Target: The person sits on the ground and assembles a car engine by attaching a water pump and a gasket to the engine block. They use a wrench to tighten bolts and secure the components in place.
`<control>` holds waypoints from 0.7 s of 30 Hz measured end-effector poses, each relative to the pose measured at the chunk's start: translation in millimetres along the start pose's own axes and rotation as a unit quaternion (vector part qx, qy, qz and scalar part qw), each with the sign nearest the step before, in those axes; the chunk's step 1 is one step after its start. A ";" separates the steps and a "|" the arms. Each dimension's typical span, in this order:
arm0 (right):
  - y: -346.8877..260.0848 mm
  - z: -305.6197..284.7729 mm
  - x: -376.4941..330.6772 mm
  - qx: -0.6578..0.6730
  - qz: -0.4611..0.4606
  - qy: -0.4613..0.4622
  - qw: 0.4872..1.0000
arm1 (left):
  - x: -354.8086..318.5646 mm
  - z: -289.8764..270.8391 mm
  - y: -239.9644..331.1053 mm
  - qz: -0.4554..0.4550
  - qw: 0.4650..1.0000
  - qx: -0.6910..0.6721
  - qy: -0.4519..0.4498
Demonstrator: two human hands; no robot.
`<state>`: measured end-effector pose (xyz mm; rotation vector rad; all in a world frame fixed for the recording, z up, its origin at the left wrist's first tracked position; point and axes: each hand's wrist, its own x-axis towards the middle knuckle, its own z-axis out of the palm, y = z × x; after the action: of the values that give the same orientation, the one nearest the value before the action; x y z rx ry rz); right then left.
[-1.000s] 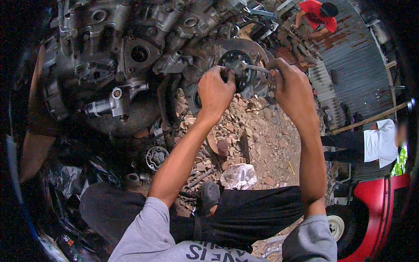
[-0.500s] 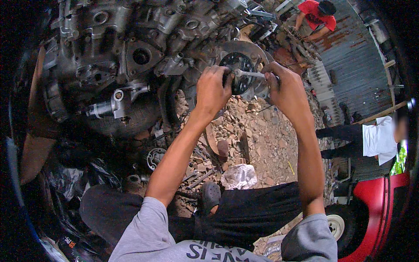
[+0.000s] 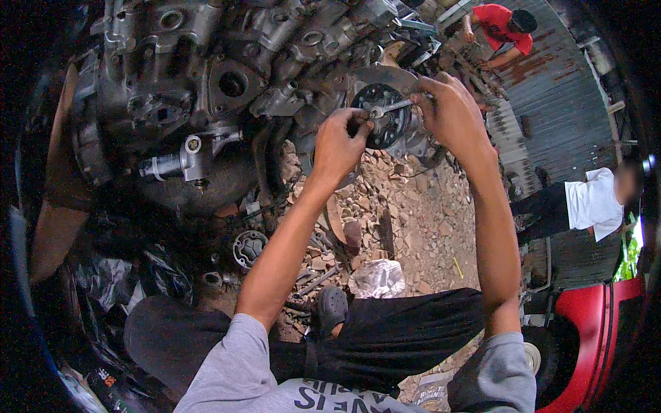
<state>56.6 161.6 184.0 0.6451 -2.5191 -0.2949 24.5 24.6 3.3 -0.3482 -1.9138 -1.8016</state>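
Over the dark round plate (image 3: 395, 122), the right hand (image 3: 449, 113) holds a wrench (image 3: 395, 107).

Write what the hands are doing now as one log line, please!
right hand: holds wrench | left hand: beside wrench's head, grip unclear | black disc: behind wrench | engine: upper left

We see a slim silver wrench (image 3: 396, 107), held by its right end; its shaft slants slightly upward to the right, and its rounded head points left; the head lies over the face of a dark round disc (image 3: 392, 122), just left of the disc's middle; whether it is seated on anything there is too small for us to tell; the disc stands at the upper centre of our view, its face toward us, with small round marks spaced around its rim.
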 end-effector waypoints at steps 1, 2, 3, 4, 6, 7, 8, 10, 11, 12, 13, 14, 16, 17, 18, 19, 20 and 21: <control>2.5 0.3 4.1 0.000 -0.011 0.005 1.000 | -1.0 -0.1 0.7 -0.010 1.000 -0.010 -0.001; 5.2 0.2 7.4 -0.001 -0.022 0.010 1.000 | -2.6 0.3 2.4 -0.020 1.000 -0.021 -0.003; 8.2 0.9 12.2 0.005 -0.044 0.014 0.999 | -4.2 0.8 4.0 -0.017 1.000 -0.021 0.000; 11.0 1.9 17.4 0.011 -0.066 0.019 0.998 | -5.6 1.6 5.6 -0.014 1.000 -0.021 0.003; 5.3 -3.1 21.6 0.013 -0.076 -0.002 0.997 | -8.0 2.2 6.8 -0.011 1.000 -0.014 0.009; 2.0 -7.3 23.1 0.011 -0.062 -0.028 0.998 | -8.7 2.9 7.2 -0.010 1.000 -0.008 0.011; -2.3 -9.6 24.3 0.010 -0.051 -0.052 0.997 | -9.4 1.0 7.4 -0.010 1.000 0.002 0.016; -5.4 -9.4 22.3 0.019 -0.045 -0.056 0.997 | -10.3 -2.8 7.2 -0.018 1.000 0.000 0.005; -4.7 -6.6 22.5 0.021 -0.040 -0.063 0.997 | -10.5 -2.3 5.1 -0.026 1.000 -0.005 -0.002; -2.0 -2.2 25.4 0.028 -0.050 -0.065 0.996 | -10.2 -0.9 0.9 -0.015 1.000 0.002 0.012; 2.5 3.6 31.0 0.035 -0.059 -0.066 0.995 | -8.9 0.5 -3.9 -0.004 1.000 0.010 0.026; 7.5 5.7 34.8 0.039 -0.068 -0.063 0.995 | -8.5 3.7 -6.6 0.011 0.999 0.017 0.040; 17.7 18.9 41.3 0.019 -0.095 -0.046 0.994 | -9.2 8.5 -12.0 0.046 0.994 0.055 0.080; 23.1 25.8 45.1 0.009 -0.108 -0.038 0.993 | -9.7 11.0 -14.9 0.062 0.990 0.075 0.099; 25.3 28.5 50.8 0.013 -0.125 -0.053 0.991 | -9.8 11.5 -14.3 0.062 0.992 0.070 0.088; 26.7 32.0 57.4 0.017 -0.143 -0.068 0.987 | -9.8 11.7 -13.9 0.061 0.993 0.066 0.077; 27.8 35.1 63.9 0.020 -0.162 -0.082 0.983 | -8.5 10.7 -11.8 0.061 0.994 0.062 0.068; 29.4 37.2 67.8 0.021 -0.172 -0.077 0.982 | -9.0 11.1 -8.8 0.041 0.997 0.044 0.055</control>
<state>-25.5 156.1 191.4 1.1164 -2.5560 -0.4286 25.8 35.9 -9.0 -0.2854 -1.8683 -1.6430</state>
